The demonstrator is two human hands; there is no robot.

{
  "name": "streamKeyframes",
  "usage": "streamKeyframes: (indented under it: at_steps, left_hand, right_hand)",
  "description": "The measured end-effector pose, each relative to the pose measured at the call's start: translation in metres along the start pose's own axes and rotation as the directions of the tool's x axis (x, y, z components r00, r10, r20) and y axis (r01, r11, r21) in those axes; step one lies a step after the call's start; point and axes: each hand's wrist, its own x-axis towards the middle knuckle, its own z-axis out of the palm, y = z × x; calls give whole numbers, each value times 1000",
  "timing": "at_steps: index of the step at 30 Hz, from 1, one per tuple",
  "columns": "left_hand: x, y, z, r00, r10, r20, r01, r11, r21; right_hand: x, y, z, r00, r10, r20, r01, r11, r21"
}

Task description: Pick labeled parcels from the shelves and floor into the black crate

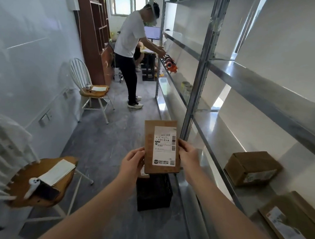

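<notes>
Both hands grip one flat brown parcel (161,147) by its lower side edges, the left hand (132,163) curled on the left edge and the right hand (188,154) on the right, label facing the camera. It is held upright in the air above the black crate (154,193), which stands on the floor beside the shelf post. The grip is only fingertips on thin edges, low on a tall piece, so I judge the parcel could tip forward or slip out if one hand lets go early; and since it hangs slightly beyond the crate's far rim, a plain drop might catch the rim and land on the floor. The parcel also hides most of the crate's opening: a bit of brown shows at the rim, probably another parcel, but how full the crate is cannot be told. The label's print is too small to read. To the right, two more boxes lie on the low shelf (223,180): the near box (292,225) is cut off by the frame edge, the farther box (251,167) shows whole. Whether any parcels remain on the floor cannot be seen. Farther down the aisle a person (129,49) reaches into the same shelving, and could be in the way of picks there.
</notes>
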Motion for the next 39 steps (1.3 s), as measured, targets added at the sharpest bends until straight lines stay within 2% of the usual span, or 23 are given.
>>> streamKeyframes:
  at_steps: [6, 18, 26, 39]
  left_hand:
    - [40, 19, -21, 999, 4, -40, -5, 999, -35]
    - [140, 64, -28, 999, -6, 54, 9, 999, -45]
    - [183, 72, -54, 997, -33, 75, 35, 999, -15]
    - [224, 71, -54, 997, -71, 39, 71, 997, -15]
  right_hand:
    - [27, 6, 47, 999, 51, 15, -51, 998, -24]
    - [97, -33, 104, 998, -7, -68, -1, 993, -114]
    - [119, -20, 142, 993, 23, -116, -35, 994, -105]
    - [159, -11, 154, 990, 57, -131, -76, 987, -143]
